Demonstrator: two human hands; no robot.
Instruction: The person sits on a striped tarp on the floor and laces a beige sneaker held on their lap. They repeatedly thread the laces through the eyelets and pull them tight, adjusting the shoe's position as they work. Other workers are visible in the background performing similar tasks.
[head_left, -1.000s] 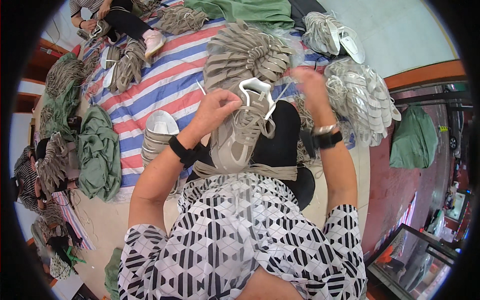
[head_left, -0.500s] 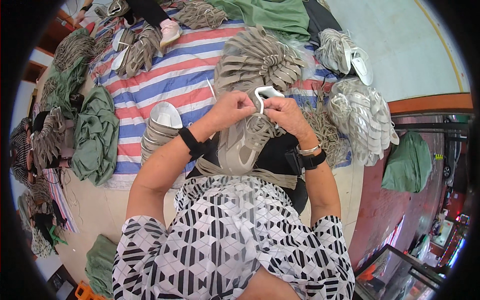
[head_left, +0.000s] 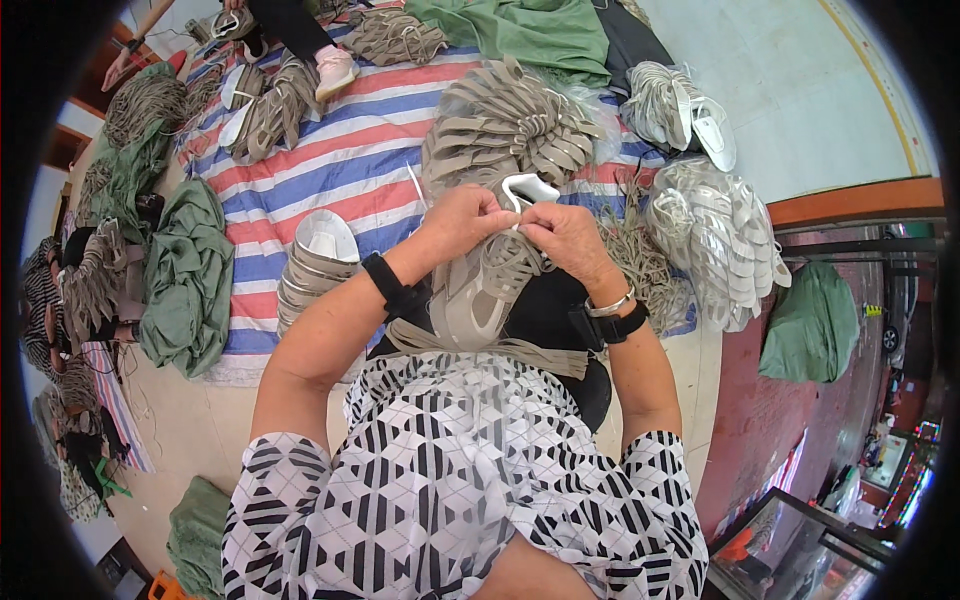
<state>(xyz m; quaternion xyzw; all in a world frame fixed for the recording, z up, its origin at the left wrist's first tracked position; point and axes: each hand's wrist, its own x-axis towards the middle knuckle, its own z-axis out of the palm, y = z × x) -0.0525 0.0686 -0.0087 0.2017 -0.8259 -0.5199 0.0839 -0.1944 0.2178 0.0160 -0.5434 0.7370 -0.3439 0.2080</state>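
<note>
A beige shoe upper (head_left: pixel 470 312) lies over my dark-covered lap, its rounded toe toward me and its white-lined collar (head_left: pixel 530 187) at the far end. At the top of its lacing, my left hand (head_left: pixel 463 217) is closed, thumb and forefinger pinched together. My right hand (head_left: pixel 567 240) pinches right beside it, the fingertips of both nearly meeting. Whatever is between them is too small to make out. Across my lap, behind the toe, rests a bundle of flat beige laces (head_left: pixel 545 358).
Just beyond my hands a fanned heap of beige uppers (head_left: pixel 515 125) sits on a striped sheet (head_left: pixel 280 190). Stacked uppers (head_left: pixel 318 265) stand at left, bagged uppers (head_left: pixel 715 240) and loose laces (head_left: pixel 645 255) at right. Another person's pink shoe (head_left: pixel 335 70) is at far left.
My hands have come closer together over the lacing, the right one moving left and slightly down. The view has shifted slightly; the upper stays on my lap.
</note>
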